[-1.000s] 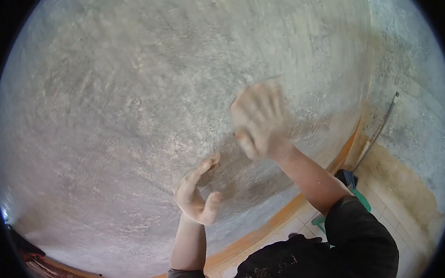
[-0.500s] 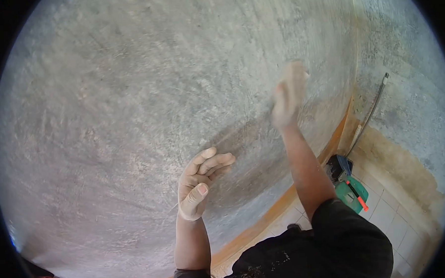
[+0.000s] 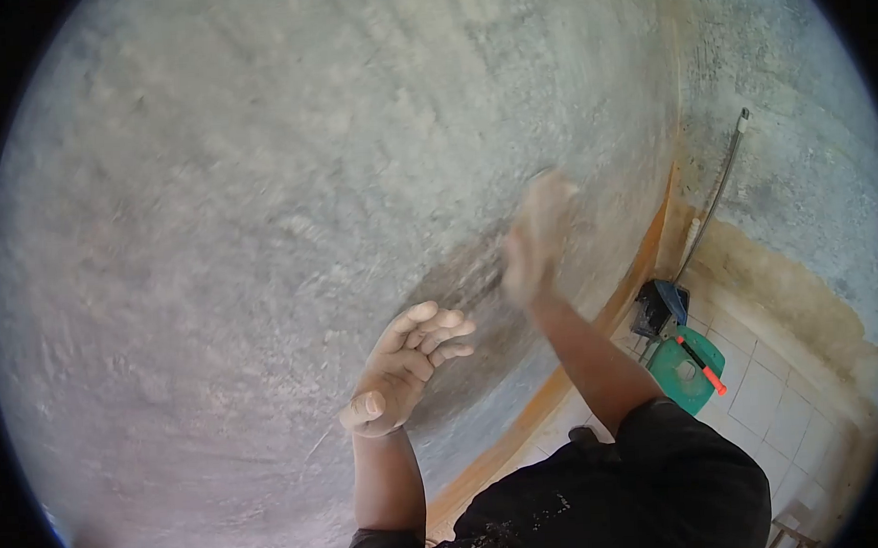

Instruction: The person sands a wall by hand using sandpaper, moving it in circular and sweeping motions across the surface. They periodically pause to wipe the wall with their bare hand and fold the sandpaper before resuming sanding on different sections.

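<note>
Pale dust coats my left hand (image 3: 404, 369), which is held up in front of a grey plastered wall (image 3: 212, 235). Its palm is turned up, and the loosely curled fingers stand apart around nothing. My right hand (image 3: 540, 235) is at the wall, higher and to the right. Motion smears its fingers, so I cannot make out whether anything lies under the palm. A darker shadow falls on the plaster between and below the two hands.
A long-handled dustpan (image 3: 662, 306) leans in the corner at the right. Beside it on the tiled floor (image 3: 757, 387) is a green stool or container (image 3: 681, 376) with an orange-and-black handled tool (image 3: 701, 365) on top. A brown band (image 3: 510, 447) runs along the wall's foot.
My right hand has moved down and left across the wall. My left hand has turned slightly, its fingers spreading more. The view has shifted a little.
</note>
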Demonstrator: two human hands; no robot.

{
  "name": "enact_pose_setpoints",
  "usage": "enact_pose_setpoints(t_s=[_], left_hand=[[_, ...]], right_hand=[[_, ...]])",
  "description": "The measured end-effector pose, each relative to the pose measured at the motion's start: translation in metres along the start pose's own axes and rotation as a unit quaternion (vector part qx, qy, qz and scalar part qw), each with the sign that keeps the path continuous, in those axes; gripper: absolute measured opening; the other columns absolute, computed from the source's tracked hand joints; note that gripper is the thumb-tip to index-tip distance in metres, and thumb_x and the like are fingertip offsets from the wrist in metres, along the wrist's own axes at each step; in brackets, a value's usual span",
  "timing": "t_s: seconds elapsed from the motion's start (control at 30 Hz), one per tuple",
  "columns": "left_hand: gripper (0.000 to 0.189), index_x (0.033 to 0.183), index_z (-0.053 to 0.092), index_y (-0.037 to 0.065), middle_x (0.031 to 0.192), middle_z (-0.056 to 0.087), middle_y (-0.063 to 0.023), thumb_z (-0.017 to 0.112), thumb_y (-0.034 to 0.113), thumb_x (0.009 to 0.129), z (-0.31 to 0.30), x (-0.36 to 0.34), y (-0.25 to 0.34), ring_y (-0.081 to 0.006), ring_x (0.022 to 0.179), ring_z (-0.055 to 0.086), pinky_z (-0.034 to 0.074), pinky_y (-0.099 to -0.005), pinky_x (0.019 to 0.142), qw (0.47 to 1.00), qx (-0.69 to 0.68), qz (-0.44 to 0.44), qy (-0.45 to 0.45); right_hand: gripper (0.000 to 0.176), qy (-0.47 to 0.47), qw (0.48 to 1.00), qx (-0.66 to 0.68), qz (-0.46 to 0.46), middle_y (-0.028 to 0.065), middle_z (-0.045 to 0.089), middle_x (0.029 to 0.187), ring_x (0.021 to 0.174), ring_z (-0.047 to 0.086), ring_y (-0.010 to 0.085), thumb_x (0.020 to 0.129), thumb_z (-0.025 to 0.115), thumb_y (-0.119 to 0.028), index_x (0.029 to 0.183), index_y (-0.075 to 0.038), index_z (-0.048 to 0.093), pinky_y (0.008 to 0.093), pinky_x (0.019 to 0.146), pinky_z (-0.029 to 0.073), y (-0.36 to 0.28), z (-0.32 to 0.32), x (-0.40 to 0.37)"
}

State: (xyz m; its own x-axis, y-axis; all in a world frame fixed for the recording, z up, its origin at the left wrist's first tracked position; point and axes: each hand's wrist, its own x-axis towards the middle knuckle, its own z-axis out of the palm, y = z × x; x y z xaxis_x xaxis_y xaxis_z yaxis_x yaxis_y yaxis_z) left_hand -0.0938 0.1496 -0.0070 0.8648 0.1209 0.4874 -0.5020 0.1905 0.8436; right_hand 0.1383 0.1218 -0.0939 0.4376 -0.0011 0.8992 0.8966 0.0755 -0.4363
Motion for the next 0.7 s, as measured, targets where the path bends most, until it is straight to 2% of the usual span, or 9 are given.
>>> enact_pose_setpoints(t_s=[0.07, 0.13, 0.27, 0.33, 0.4, 0.47, 0.53, 0.6, 0.7], left_hand=[[0.105, 0.147, 0.027, -0.007, 0.143, 0.042, -0.0292, 0.066, 0.056, 0.074, 0.000, 0.007, -0.009, -0.0423, 0.136, 0.040, 0.038, -0.0519, 0.107, 1.000, -0.009, -0.011, -0.004], [0.107, 0.149, 0.024, -0.006, 0.145, 0.039, -0.0292, 0.065, 0.058, 0.073, 0.000, 0.014, -0.015, -0.0427, 0.138, 0.038, 0.037, -0.0533, 0.107, 1.000, -0.007, -0.026, 0.001], [0.111, 0.150, 0.022, -0.004, 0.148, 0.036, -0.0288, 0.065, 0.061, 0.072, -0.001, 0.015, -0.021, -0.0440, 0.138, 0.036, 0.036, -0.0538, 0.107, 0.999, -0.009, -0.036, 0.017], [0.111, 0.151, 0.021, -0.004, 0.149, 0.034, -0.0287, 0.065, 0.062, 0.073, -0.001, 0.022, -0.025, -0.0445, 0.139, 0.035, 0.034, -0.0542, 0.108, 0.999, -0.012, -0.048, 0.019], [0.111, 0.151, 0.020, -0.004, 0.149, 0.034, -0.0285, 0.064, 0.062, 0.073, -0.001, 0.032, -0.033, -0.0446, 0.140, 0.034, 0.033, -0.0548, 0.109, 0.998, -0.023, -0.047, 0.018], [0.111, 0.151, 0.020, -0.004, 0.150, 0.033, -0.0284, 0.064, 0.062, 0.073, 0.001, 0.033, -0.039, -0.0444, 0.140, 0.033, 0.032, -0.0552, 0.109, 0.998, -0.028, -0.057, 0.022], [0.110, 0.151, 0.020, -0.004, 0.150, 0.033, -0.0283, 0.063, 0.062, 0.074, 0.000, 0.037, -0.041, -0.0440, 0.141, 0.032, 0.032, -0.0555, 0.109, 0.997, -0.023, -0.066, 0.022], [0.109, 0.151, 0.020, -0.003, 0.149, 0.034, -0.0280, 0.063, 0.062, 0.074, -0.002, 0.039, -0.045, -0.0438, 0.140, 0.034, 0.033, -0.0548, 0.109, 0.997, -0.026, -0.065, 0.015], [0.107, 0.150, 0.023, -0.003, 0.147, 0.038, -0.0277, 0.063, 0.061, 0.075, -0.004, 0.048, -0.055, -0.0437, 0.138, 0.037, 0.034, -0.0536, 0.109, 0.997, -0.035, -0.067, -0.008]], right_hand=[[0.061, -0.047, 0.986, -0.012, -0.160, 0.0208, 0.012, 0.161, 0.150, 0.010, 0.0346, 0.105, 0.026, -0.033, 0.152, 0.004, 0.018, 0.0450, 0.122, 0.006, -0.007, -0.012, -0.012], [0.061, -0.042, 0.990, 0.011, -0.134, 0.0205, 0.012, 0.161, 0.150, 0.010, 0.0353, 0.104, 0.026, -0.035, 0.153, 0.001, 0.019, 0.0477, 0.121, 0.005, 0.013, -0.014, -0.025], [0.059, 0.027, 0.972, 0.060, 0.224, 0.0185, 0.013, 0.162, 0.149, 0.011, 0.0378, 0.103, 0.030, -0.036, 0.153, -0.006, 0.024, 0.0529, 0.120, 0.005, 0.052, 0.000, -0.047], [0.057, 0.007, 0.984, 0.047, 0.170, 0.0192, 0.015, 0.161, 0.148, 0.014, 0.0389, 0.102, 0.033, -0.032, 0.151, -0.004, 0.027, 0.0534, 0.120, 0.008, 0.030, -0.002, -0.038], [0.055, -0.050, 0.994, 0.037, -0.087, 0.0203, 0.015, 0.161, 0.148, 0.013, 0.0387, 0.103, 0.033, -0.028, 0.151, -0.003, 0.024, 0.0539, 0.120, 0.009, -0.001, -0.010, -0.040], [0.056, -0.058, 0.991, 0.022, -0.121, 0.0202, 0.015, 0.161, 0.149, 0.012, 0.0382, 0.103, 0.032, -0.027, 0.152, -0.003, 0.024, 0.0545, 0.120, 0.009, 0.024, -0.024, -0.031], [0.055, -0.008, 0.999, 0.045, 0.022, 0.0202, 0.018, 0.160, 0.149, 0.012, 0.0382, 0.102, 0.033, -0.028, 0.152, -0.005, 0.027, 0.0568, 0.119, 0.009, 0.054, -0.014, -0.023], [0.054, 0.089, 0.929, 0.095, 0.346, 0.0201, 0.023, 0.159, 0.149, 0.015, 0.0386, 0.101, 0.035, -0.028, 0.150, -0.007, 0.032, 0.0606, 0.118, 0.008, 0.078, 0.006, -0.038], [0.054, 0.115, 0.990, 0.076, 0.008, 0.0210, 0.026, 0.158, 0.148, 0.016, 0.0382, 0.101, 0.032, -0.026, 0.151, -0.007, 0.031, 0.0560, 0.120, 0.006, 0.053, 0.011, -0.017]])
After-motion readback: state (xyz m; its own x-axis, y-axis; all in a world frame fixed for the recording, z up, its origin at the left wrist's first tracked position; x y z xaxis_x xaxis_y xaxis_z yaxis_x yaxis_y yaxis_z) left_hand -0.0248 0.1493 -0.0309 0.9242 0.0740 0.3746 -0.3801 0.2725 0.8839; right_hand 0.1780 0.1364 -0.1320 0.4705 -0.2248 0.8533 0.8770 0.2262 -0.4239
